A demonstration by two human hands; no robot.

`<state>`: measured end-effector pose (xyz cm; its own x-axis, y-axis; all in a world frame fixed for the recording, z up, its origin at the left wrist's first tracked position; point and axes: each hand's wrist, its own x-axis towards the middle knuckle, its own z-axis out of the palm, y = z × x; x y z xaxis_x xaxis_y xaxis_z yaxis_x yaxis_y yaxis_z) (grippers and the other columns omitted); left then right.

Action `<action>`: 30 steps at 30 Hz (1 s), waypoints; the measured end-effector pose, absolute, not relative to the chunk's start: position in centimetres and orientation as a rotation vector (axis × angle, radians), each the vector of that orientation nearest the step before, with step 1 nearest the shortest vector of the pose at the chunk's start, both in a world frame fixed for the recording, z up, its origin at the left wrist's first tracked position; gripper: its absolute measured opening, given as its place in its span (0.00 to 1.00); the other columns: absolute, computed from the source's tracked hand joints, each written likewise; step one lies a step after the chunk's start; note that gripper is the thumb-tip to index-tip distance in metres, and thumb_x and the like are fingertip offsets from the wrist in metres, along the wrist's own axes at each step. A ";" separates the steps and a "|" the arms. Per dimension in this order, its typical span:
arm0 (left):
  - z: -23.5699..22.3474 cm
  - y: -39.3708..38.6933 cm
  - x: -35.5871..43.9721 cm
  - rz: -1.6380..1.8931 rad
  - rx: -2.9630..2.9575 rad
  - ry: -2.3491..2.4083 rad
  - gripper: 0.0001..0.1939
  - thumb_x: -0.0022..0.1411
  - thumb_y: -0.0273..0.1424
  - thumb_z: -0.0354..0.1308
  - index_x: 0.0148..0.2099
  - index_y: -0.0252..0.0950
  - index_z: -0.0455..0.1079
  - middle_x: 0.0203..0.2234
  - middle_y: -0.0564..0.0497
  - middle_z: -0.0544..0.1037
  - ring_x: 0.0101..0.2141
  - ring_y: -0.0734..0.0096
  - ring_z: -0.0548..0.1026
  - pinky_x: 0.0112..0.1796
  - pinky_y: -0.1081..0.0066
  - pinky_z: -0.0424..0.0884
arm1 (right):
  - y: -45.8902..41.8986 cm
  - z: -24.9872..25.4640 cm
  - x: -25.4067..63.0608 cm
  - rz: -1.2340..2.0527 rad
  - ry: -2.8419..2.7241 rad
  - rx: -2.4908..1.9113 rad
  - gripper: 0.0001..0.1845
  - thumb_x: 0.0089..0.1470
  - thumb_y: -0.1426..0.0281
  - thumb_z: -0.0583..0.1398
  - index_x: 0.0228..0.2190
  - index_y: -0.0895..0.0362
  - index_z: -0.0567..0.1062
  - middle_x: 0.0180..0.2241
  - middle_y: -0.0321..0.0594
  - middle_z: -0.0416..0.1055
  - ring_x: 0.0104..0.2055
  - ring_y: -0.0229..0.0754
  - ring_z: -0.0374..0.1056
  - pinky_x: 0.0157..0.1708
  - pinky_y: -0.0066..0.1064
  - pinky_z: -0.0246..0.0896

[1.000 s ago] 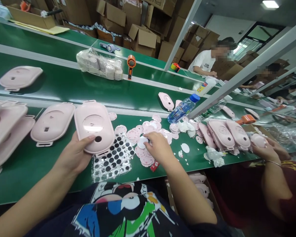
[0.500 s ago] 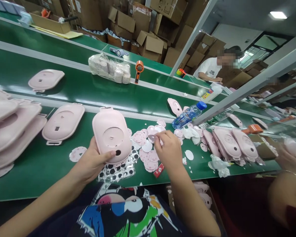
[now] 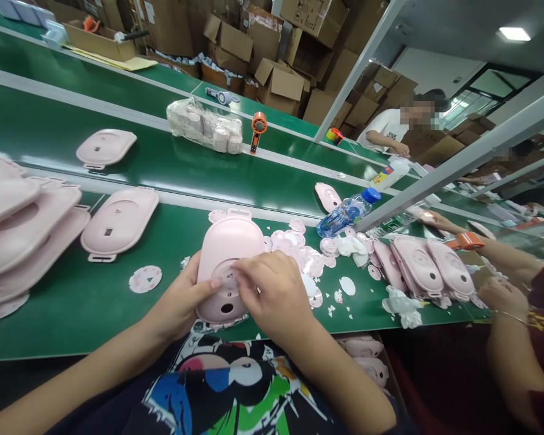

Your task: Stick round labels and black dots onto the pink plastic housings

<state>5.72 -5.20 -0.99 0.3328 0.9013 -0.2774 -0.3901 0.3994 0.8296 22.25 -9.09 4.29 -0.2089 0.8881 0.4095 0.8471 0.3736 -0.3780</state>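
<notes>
Cardboard cartons [image 3: 272, 78] crowd the back of the room behind a green conveyor surface [image 3: 49, 314]. Working left to right on my feed: overlapping pale pink plastic shells [image 3: 13, 229] sit in a stack at the far left, then one loose shell [image 3: 120, 220] lies flat, with a round pink sticker [image 3: 145, 279] just beside it. Left hand [image 3: 176, 305] comes next, fingers wrapped around the edge of a pink shell [image 3: 230, 241], which is held at the near side of the belt with its small hole toward me. Right hand [image 3: 272, 296] sits on top of that shell, fingers [image 3: 242, 272] bunched together over its round recess; can't tell from here whether they pinch anything. Past them lie scattered pink stickers [image 3: 294, 241] and a plastic water bottle [image 3: 349, 212] on its side. Crumpled white backing [image 3: 401, 307] sits just below a row of leaning shells [image 3: 424, 266]. Far right, a co-worker's hand [image 3: 503, 296] wears a thin bracelet.
</notes>
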 end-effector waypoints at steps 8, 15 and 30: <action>-1.2 -5.2 6.2 0.958 0.730 0.877 0.31 0.45 0.36 0.74 0.51 0.38 0.70 0.40 0.47 0.79 0.39 0.60 0.77 0.35 0.70 0.76 | -8.9 3.9 22.1 0.049 -1.986 -1.519 0.14 0.63 0.68 0.54 0.46 0.50 0.76 0.43 0.43 0.69 0.46 0.47 0.63 0.47 0.42 0.61; -0.4 -5.5 6.4 0.985 0.691 0.907 0.35 0.45 0.36 0.74 0.54 0.38 0.66 0.41 0.45 0.79 0.37 0.59 0.78 0.34 0.68 0.78 | -9.3 1.2 22.2 0.584 -1.608 -1.454 0.39 0.58 0.62 0.59 0.65 0.47 0.49 0.67 0.45 0.44 0.68 0.52 0.46 0.66 0.52 0.48; -0.9 -5.6 6.8 0.992 0.684 0.956 0.34 0.43 0.35 0.73 0.52 0.36 0.66 0.41 0.44 0.80 0.41 0.51 0.79 0.38 0.61 0.79 | -9.5 -0.6 21.2 0.974 -1.330 -1.329 0.39 0.60 0.70 0.55 0.67 0.47 0.45 0.70 0.37 0.43 0.71 0.46 0.40 0.70 0.49 0.39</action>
<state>6.85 -5.58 -0.86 0.2241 0.9117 -0.3442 -0.3773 0.4068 0.8319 21.16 -9.48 -0.58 0.0786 0.9921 0.0975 0.2061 0.0796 -0.9753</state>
